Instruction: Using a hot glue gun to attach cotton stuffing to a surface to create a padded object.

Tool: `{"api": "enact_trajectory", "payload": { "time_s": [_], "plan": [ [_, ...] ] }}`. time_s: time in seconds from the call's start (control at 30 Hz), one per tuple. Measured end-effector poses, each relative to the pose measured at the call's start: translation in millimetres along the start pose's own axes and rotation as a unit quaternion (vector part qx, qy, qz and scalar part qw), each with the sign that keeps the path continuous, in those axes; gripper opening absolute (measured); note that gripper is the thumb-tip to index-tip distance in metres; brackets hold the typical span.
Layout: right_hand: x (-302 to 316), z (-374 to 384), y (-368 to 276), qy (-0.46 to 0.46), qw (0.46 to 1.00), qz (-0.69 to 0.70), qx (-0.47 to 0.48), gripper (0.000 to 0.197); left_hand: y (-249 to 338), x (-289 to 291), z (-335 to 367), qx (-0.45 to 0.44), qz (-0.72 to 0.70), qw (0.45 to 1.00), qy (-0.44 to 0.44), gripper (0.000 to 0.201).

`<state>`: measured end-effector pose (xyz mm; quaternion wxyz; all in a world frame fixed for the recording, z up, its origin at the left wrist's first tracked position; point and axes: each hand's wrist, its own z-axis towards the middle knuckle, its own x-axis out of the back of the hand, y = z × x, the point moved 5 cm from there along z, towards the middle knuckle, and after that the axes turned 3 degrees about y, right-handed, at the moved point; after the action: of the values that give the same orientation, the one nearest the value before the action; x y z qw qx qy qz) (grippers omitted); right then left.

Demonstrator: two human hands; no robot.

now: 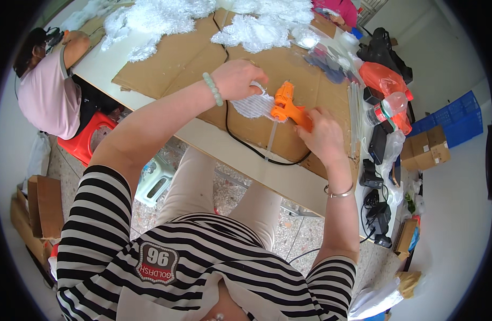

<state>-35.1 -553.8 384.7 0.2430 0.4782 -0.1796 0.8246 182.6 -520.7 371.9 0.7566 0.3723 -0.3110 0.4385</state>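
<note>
My right hand [326, 135] is wrapped round the handle of an orange hot glue gun [285, 102] over the cardboard. A translucent glue stick [271, 137] juts from the back of the gun toward me, and its nozzle points away. Just left of the gun, my left hand [241, 80] pinches the upper edge of a small white ribbed fabric piece [251, 107]. The gun's body overlaps the right side of that piece, so I cannot tell whether they touch. Some of my left fingertips are hidden behind the hand.
Piles of white frilly material [150, 21] lie at the table's far side. Glue sticks [354, 115], a plastic bottle [387, 107] and black adapters [378, 214] line the right edge. A black cable [240, 140] loops across the cardboard [192, 59]. A person [51, 101] sits at left, another [339, 10] far right.
</note>
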Motion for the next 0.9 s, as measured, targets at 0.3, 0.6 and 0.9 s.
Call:
{"api": "enact_trajectory", "payload": {
  "time_s": [0.3, 0.6, 0.9],
  "plan": [
    [-18.4, 15.3, 18.1, -0.072, 0.996, 0.061, -0.008, 0.031, -9.7, -34.4, 19.7, -0.040, 0.034, 0.992, -0.115, 0.024],
    [3.4, 13.7, 54.5, -0.111, 0.925, 0.285, -0.227, 0.025, -12.2, -36.1, 19.0, -0.078, 0.049, 0.991, -0.101, 0.020],
    [-10.8, -4.5, 71.8, 0.020, 0.597, 0.767, -0.232, 0.051, -13.8, -25.5, 24.4, 0.008, -0.059, 0.994, -0.094, 0.015]
  ]
}}
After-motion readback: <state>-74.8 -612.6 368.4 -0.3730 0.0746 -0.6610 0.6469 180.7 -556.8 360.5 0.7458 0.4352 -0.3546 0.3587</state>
